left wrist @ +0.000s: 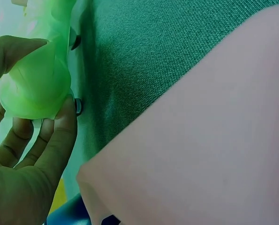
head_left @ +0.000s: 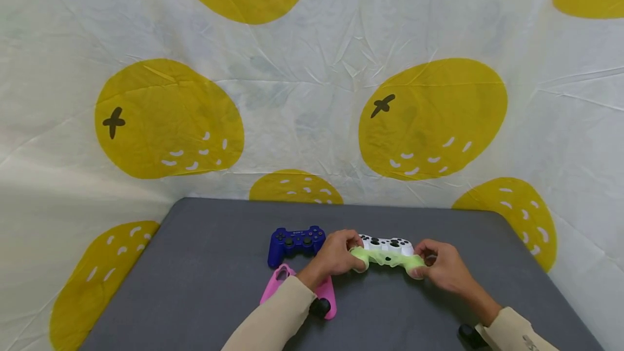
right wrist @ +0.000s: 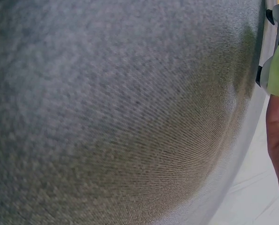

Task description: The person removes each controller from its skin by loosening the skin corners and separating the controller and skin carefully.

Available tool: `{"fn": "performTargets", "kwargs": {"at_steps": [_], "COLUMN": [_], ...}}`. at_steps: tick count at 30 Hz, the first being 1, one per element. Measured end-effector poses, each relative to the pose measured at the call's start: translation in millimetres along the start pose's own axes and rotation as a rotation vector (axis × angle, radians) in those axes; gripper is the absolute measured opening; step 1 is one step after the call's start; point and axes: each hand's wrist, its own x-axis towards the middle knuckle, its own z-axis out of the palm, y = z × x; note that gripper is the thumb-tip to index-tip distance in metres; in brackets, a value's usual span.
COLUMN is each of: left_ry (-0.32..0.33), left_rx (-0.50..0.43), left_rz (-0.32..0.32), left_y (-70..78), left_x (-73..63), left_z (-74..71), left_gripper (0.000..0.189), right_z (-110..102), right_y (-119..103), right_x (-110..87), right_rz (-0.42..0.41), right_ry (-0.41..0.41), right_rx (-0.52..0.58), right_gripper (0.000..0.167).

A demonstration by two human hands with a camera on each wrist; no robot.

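A white game controller [head_left: 392, 244] with black thumbsticks is held up over the table, partly covered by a translucent light-green silicone cover [head_left: 387, 258]. The cover wraps the grips and the near side, while the white button face shows at the far side. My left hand [head_left: 337, 251] pinches the left grip through the cover. In the left wrist view, thumb and fingers of the left hand [left wrist: 31, 183] curl round the rounded green end [left wrist: 38, 86]. My right hand [head_left: 441, 265] pinches the right grip. The right wrist view catches only some fingers [right wrist: 277, 126] at the cover's edge.
A dark blue game controller [head_left: 298, 235] lies on the grey table [head_left: 209, 253], left of my left hand. Nearer, a pink silicone cover [head_left: 330, 292] lies partly under my left forearm. Behind the table hangs a white cloth [head_left: 302, 118] with yellow fruit prints.
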Motion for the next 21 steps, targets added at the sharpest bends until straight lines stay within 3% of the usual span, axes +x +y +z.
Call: {"fn": "performTargets", "kwargs": {"at_steps": [21], "left_ry": [-0.011], "left_rx": [-0.019], "left_rz": [0.017], "left_y": [-0.2], "left_x": [-0.6], "left_z": [-0.6], "left_gripper": [0.029], "right_z": [-0.9], "right_y": [2.4], "right_x": [1.4], "right_rz": [0.006], "right_ry": [-0.041], "right_rx": [0.006], "right_gripper": [0.032]}}
